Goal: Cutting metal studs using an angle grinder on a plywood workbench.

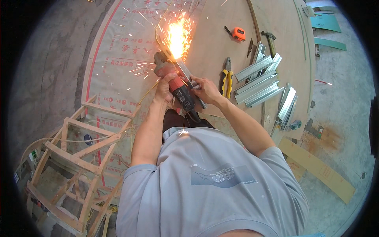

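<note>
My left hand [166, 89] is wrapped round the body of a red and black angle grinder [176, 81]. Bright sparks [178, 37] fly up and away from the grinder's front, where it meets a metal channel [184, 71]. The glare hides the disc and the contact point. My right hand [206, 90] grips the channel close to the grinder, fingers pressed on its side. Right of that hand lie yellow and black pliers [226, 79]. Several cut lengths of silvery metal channel [258, 81] are piled farther right.
An orange tape measure [238, 34] and a hammer [270, 40] lie on the board [215, 27] at the far side. A wooden frame [89, 132] stands at left, a cable [43, 139] running across it. More channel pieces [287, 103] lie near the board's right edge.
</note>
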Demonstrator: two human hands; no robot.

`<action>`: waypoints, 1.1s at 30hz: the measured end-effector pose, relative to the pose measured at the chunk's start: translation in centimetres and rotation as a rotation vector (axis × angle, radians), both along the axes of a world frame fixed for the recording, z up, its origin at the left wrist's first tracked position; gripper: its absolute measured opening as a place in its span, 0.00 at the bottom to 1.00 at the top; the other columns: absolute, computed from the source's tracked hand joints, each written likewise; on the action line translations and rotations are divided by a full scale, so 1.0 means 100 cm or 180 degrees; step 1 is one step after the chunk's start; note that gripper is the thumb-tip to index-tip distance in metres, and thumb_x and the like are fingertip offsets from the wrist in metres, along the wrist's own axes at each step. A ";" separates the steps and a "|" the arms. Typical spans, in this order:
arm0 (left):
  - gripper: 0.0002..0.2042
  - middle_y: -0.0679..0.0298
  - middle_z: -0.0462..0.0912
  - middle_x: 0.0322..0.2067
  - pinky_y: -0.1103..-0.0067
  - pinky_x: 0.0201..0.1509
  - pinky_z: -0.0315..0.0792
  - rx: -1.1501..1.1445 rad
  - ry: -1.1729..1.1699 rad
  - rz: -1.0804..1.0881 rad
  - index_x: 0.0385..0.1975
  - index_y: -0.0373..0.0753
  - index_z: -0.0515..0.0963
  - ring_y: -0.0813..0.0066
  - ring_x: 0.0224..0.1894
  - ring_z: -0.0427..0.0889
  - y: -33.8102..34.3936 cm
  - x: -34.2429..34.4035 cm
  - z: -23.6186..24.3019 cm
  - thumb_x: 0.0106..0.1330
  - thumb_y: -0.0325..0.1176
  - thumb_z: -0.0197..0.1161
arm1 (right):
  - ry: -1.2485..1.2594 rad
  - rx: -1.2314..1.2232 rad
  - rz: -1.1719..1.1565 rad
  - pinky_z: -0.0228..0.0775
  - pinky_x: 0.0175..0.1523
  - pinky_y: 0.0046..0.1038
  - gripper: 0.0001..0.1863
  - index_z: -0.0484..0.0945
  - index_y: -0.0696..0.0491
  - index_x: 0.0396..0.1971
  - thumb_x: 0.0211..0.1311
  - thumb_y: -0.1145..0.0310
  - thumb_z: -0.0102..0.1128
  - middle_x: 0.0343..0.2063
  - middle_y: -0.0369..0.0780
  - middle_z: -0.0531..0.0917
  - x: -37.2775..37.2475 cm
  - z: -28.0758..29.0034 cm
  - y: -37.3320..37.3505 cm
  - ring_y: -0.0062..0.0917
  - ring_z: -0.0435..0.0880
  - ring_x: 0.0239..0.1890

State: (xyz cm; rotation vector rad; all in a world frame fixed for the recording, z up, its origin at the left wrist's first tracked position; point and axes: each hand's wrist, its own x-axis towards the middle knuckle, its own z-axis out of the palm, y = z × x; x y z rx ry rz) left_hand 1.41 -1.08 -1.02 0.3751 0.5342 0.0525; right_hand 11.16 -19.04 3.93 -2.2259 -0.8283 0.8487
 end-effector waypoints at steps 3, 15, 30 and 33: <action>0.18 0.54 0.84 0.33 0.66 0.44 0.82 -0.0049 0.0006 -0.0062 0.44 0.35 0.74 0.60 0.36 0.85 -0.002 -0.002 -0.003 0.55 0.33 0.69 | -0.0499 0.0145 0.0302 0.77 0.47 0.32 0.31 0.72 0.52 0.62 0.54 0.73 0.61 0.40 0.47 0.84 0.001 -0.005 -0.003 0.37 0.85 0.39; 0.21 0.57 0.83 0.35 0.68 0.47 0.82 -0.0007 0.0175 -0.0067 0.47 0.36 0.73 0.64 0.36 0.85 -0.004 -0.007 -0.007 0.55 0.35 0.71 | -0.0068 -0.0075 0.0184 0.78 0.47 0.33 0.33 0.70 0.52 0.64 0.54 0.71 0.62 0.38 0.44 0.86 0.002 0.001 0.003 0.36 0.86 0.39; 0.20 0.54 0.74 0.58 0.71 0.51 0.79 0.0185 -0.0437 -0.0238 0.50 0.38 0.73 0.64 0.51 0.79 -0.007 -0.008 0.052 0.57 0.33 0.67 | -0.0232 0.0599 -0.2418 0.78 0.38 0.35 0.27 0.71 0.49 0.57 0.54 0.68 0.62 0.32 0.46 0.86 0.050 0.067 -0.123 0.34 0.86 0.32; 0.17 0.54 0.73 0.58 0.71 0.51 0.79 0.0278 -0.0432 -0.0212 0.47 0.39 0.75 0.64 0.49 0.79 -0.006 -0.009 0.057 0.58 0.33 0.67 | -0.0816 0.0236 -0.3299 0.77 0.31 0.31 0.23 0.73 0.49 0.52 0.53 0.68 0.62 0.26 0.43 0.85 0.090 0.090 -0.232 0.27 0.85 0.26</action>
